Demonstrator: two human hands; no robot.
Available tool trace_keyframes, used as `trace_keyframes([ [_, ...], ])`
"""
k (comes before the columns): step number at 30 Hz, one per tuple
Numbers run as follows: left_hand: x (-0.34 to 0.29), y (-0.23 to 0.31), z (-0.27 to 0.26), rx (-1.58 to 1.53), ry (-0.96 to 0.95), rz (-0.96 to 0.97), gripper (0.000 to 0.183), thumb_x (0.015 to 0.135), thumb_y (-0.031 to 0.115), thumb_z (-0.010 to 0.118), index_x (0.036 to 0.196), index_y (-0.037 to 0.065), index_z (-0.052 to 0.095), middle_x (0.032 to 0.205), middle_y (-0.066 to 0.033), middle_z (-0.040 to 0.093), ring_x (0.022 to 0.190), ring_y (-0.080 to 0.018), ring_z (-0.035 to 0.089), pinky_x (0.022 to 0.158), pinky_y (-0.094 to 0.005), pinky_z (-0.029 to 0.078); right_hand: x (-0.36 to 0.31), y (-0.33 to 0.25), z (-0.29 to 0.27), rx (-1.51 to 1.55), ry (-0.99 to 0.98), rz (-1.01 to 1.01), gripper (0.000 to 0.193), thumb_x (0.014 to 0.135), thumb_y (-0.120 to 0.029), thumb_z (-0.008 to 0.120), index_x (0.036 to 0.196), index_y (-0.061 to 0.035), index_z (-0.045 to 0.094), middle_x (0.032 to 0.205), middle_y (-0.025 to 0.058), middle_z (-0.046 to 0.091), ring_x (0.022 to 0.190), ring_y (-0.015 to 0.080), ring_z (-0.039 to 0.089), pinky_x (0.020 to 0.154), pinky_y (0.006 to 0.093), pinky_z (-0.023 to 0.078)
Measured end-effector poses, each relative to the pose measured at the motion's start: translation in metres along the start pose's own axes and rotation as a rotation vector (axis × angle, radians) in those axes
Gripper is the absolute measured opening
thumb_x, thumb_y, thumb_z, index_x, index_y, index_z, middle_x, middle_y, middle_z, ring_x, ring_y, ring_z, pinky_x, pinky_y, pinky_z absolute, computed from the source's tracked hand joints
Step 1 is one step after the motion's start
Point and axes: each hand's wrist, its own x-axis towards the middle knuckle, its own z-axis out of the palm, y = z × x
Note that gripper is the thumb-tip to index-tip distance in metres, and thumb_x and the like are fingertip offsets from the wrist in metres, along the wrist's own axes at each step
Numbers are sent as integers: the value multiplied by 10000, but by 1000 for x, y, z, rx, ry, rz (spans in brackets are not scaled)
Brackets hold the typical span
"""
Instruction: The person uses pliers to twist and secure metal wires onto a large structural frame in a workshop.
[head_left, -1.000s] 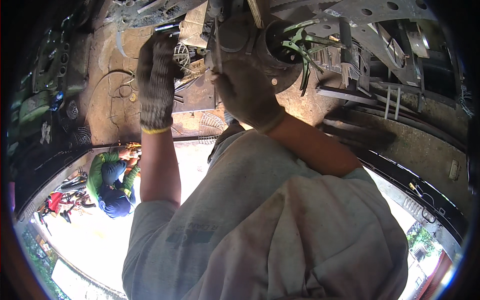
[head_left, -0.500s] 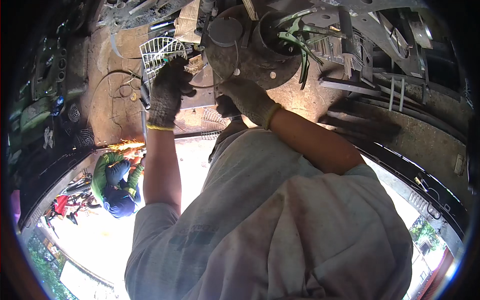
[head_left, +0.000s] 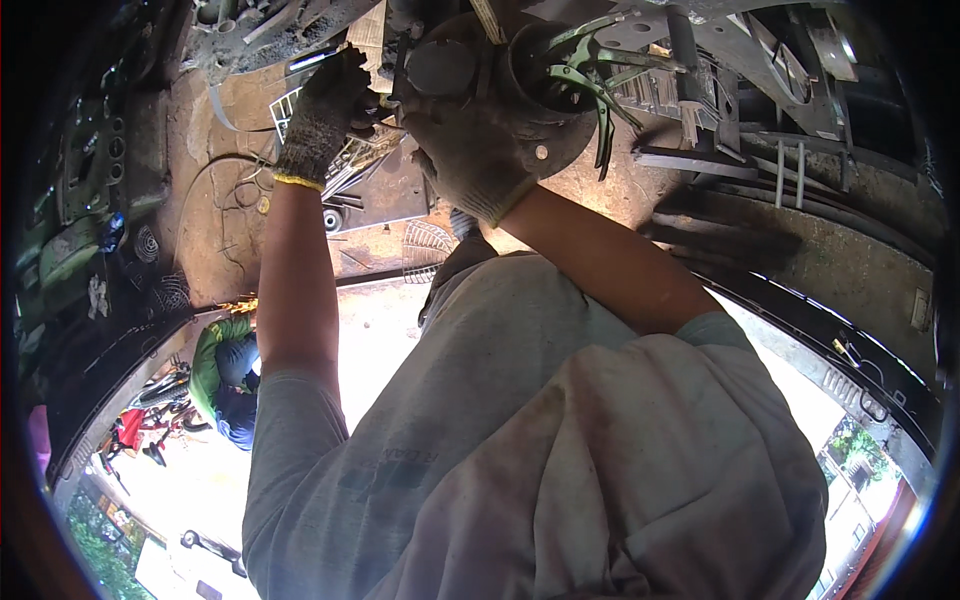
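Note:
Both my hands wear knitted work gloves with yellow cuffs. My left hand (head_left: 325,120) is closed, its fingers curled toward my right hand. My right hand (head_left: 470,160) is closed too, just left of the large round metal plate's centre and partly covering it. A thin metal rod (head_left: 390,125) spans the small gap between the two hands; its ends are hidden in the gloves. Behind my left hand a white wire grid (head_left: 284,112) is mostly covered. Beyond my right hand lies a dark round disc (head_left: 440,68) on the metal plate (head_left: 555,150).
Green-handled clamps (head_left: 590,80) hang in a dark metal cylinder (head_left: 525,70). Another wire grid (head_left: 425,248) lies near my foot. Metal bars (head_left: 700,165) crowd the right side. A person in green (head_left: 215,370) crouches at the left near flying sparks (head_left: 240,305).
My left hand has moved up, away from my body, and now covers most of the wire grid. My right hand has shifted slightly up and left. The crouching person appears farther left.

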Motion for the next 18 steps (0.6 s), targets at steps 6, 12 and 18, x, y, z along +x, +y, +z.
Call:
trace_keyframes([
  [6, -4, 28, 5, -468, -27, -335, 419, 983, 269, 541, 1364, 110, 470, 771, -54, 588, 517, -118, 535, 459, -281, 465, 11, 7, 11, -149, -2, -21, 251, 820, -293, 702, 1010, -136, 654, 931, 89, 634, 789, 291, 657, 699, 442, 541],
  [12, -14, 47, 8, -576, 22, -428, 447, 971, 257, 552, 1383, 111, 457, 780, -57, 596, 521, -120, 543, 459, -273, 472, 12, 11, 19, -141, 44, -73, 135, 806, -253, 682, 878, -139, 664, 823, 66, 630, 730, 273, 658, 632, 438, 536],
  [18, -20, 51, 9, -559, 55, -387, 443, 980, 208, 527, 1404, 104, 449, 806, -67, 625, 550, -118, 579, 475, -261, 491, 12, 9, 16, -144, 50, -86, 128, 789, -214, 664, 887, -135, 685, 851, 78, 644, 727, 277, 660, 621, 437, 537],
])
